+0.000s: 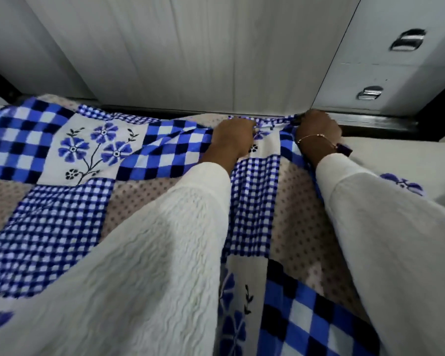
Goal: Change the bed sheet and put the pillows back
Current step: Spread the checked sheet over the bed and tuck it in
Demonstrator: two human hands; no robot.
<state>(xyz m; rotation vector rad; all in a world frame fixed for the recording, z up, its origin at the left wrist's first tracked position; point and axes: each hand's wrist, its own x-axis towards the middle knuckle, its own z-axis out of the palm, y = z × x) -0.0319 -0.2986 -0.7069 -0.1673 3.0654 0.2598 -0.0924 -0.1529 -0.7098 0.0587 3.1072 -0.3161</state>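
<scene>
Both hands' fingers curl round the far hem of the bed sheet point(93, 160): left hand point(231, 136) and right hand point(317, 131) equally near; the hem runs sideways between them, the dark bed frame point(385, 124) just beyond

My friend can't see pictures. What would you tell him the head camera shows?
Two hands in white knitted sleeves, the left hand and the right hand, grip the far edge of a blue-and-white patchwork bed sheet with flower squares. They hold it beside the bed's dark frame, in front of white cabinets.
</scene>
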